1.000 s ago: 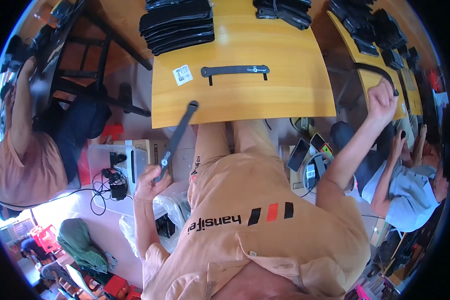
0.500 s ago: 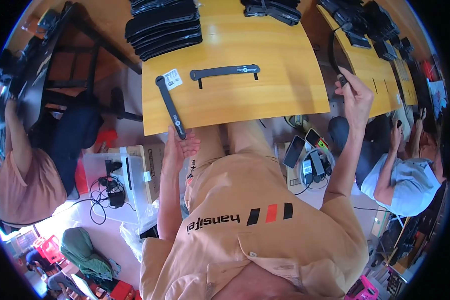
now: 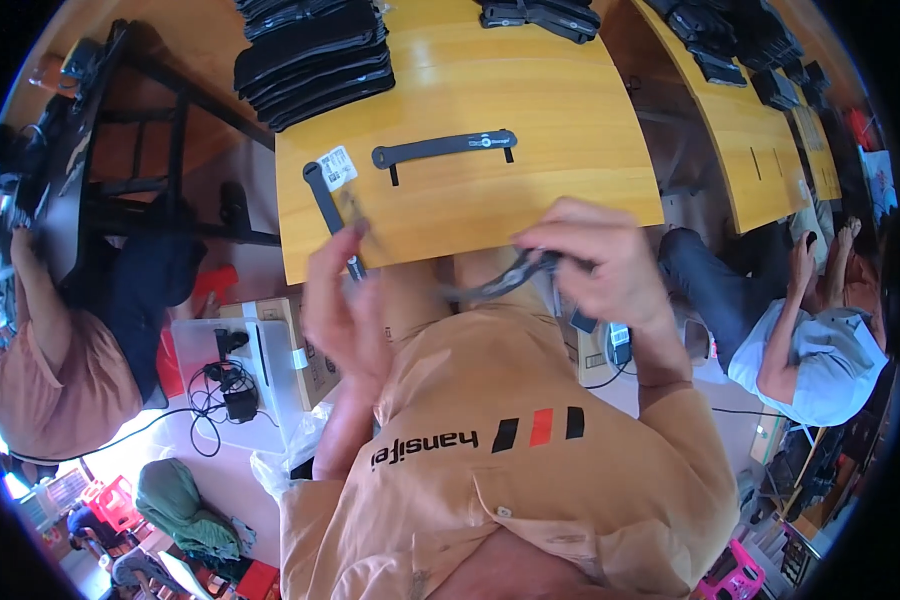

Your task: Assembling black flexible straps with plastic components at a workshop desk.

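Note:
My right hand [image 3: 600,260] is closed around one end of a black strap [image 3: 500,287], whose loose part curves left in front of my lap, blurred by motion. My left hand [image 3: 345,310] is raised at the table's near edge, its fingers smeared; something thin and blurred shows just above them. Close by, a second dark strap with a round end [image 3: 322,195] lies over the edge, partly hidden behind that hand. A third dark strap [image 3: 445,147] lies crosswise on the yellow table [image 3: 560,90], across two short black marks. A white label [image 3: 339,167] sits beside the second strap.
Black folded straps form a tall stack [image 3: 315,65] at the far left, with a smaller bundle [image 3: 540,17] at the far right. Below left stand a clear plastic bin [image 3: 205,345] with cables and a cardboard box [image 3: 310,350]. Co-workers sit on both sides.
My right hand has swung in from the right side table to the middle, bringing the black strap. My left hand has risen and turned beside the strap at the table's edge.

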Action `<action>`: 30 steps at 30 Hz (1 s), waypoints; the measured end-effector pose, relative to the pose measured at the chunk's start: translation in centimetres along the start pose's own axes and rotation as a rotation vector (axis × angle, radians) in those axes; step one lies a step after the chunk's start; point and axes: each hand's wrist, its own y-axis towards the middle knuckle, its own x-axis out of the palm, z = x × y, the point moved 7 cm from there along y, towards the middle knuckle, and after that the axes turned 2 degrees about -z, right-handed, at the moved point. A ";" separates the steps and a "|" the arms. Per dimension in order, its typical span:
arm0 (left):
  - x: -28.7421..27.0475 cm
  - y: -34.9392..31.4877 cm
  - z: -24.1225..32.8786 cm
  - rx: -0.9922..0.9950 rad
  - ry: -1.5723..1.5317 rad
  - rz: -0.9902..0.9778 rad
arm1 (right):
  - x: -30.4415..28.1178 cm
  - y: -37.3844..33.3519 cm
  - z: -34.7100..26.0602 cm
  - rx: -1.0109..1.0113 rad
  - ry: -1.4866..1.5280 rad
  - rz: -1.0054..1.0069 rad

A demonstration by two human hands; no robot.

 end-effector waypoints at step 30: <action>6.3 1.9 -13.4 -0.583 -0.288 -0.886 | 1.4 -0.5 14.9 0.583 0.668 0.426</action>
